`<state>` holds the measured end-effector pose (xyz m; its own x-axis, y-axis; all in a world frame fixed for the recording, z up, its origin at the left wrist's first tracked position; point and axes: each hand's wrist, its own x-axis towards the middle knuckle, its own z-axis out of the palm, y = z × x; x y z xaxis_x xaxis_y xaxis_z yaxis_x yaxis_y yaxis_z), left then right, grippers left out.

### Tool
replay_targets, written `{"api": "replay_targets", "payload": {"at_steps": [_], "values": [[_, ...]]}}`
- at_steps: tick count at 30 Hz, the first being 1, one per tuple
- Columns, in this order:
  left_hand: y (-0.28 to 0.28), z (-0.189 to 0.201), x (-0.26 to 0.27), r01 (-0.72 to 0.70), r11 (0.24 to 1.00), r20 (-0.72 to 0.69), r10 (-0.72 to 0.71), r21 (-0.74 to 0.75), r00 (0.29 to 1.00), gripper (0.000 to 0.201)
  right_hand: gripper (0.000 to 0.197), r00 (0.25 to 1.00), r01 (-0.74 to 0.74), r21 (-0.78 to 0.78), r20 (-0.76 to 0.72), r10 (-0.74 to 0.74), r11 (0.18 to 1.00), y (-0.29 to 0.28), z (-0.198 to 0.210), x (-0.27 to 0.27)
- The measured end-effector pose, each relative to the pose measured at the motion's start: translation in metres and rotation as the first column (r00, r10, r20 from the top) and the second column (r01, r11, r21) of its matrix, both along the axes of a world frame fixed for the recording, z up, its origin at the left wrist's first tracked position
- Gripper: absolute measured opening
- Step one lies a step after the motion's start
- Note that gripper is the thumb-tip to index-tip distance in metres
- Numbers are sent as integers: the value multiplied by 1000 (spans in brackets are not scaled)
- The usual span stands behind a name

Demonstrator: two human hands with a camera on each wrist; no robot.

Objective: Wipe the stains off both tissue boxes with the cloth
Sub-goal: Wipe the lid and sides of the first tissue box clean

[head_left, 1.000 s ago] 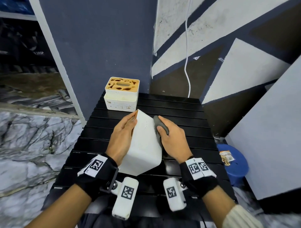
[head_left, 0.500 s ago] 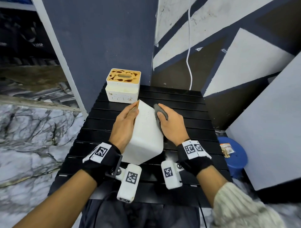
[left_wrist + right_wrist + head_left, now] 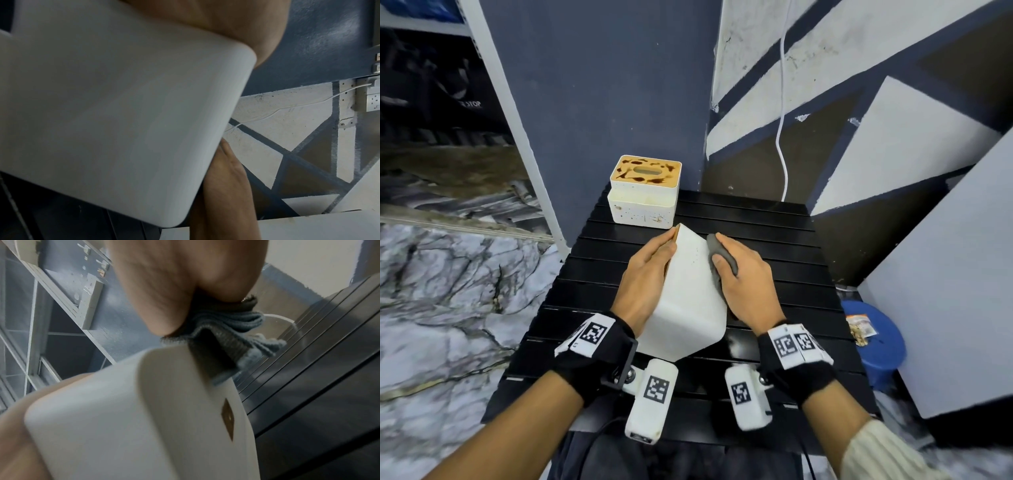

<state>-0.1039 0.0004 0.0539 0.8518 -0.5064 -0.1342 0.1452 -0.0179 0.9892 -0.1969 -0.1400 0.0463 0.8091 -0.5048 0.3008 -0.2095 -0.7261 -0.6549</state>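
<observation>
A white tissue box (image 3: 685, 298) stands tilted on one edge in the middle of the black slatted table (image 3: 774, 236). My left hand (image 3: 650, 274) lies with straight fingers against its left face. My right hand (image 3: 746, 281) grips a bunched grey cloth (image 3: 722, 257) and presses it on the box's right face. In the right wrist view the cloth (image 3: 236, 331) sits between my fingers (image 3: 174, 280) and the box (image 3: 123, 418), which bears a small brown mark. This box (image 3: 113, 113) fills the left wrist view. A second tissue box (image 3: 643, 205) with a dark-stained wooden lid stands at the table's far left.
A dark blue pillar rises just behind the far box. A white cable (image 3: 782, 137) hangs down the painted wall. A blue stool (image 3: 876, 346) with a snack packet stands right of the table, beside a white board (image 3: 945, 274). Marble floor lies to the left.
The head camera has tilted, so the scene sits differently in frame. Both hands keep nearly the same hold on the tilted box; the cloth has shifted only slightly on its right face.
</observation>
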Motion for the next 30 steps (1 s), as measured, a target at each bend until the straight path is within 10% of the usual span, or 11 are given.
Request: {"api": "replay_targets", "payload": {"at_steps": [22,30], "values": [[1,-9,8,4,1000,37,-4,8,999,29,44,957,-284,-122,28,289,951,32,7,-15],[-6,-8,5,16,1000,59,-17,21,998,33,43,990,-137,-84,-38,134,987,8,17,25]]}}
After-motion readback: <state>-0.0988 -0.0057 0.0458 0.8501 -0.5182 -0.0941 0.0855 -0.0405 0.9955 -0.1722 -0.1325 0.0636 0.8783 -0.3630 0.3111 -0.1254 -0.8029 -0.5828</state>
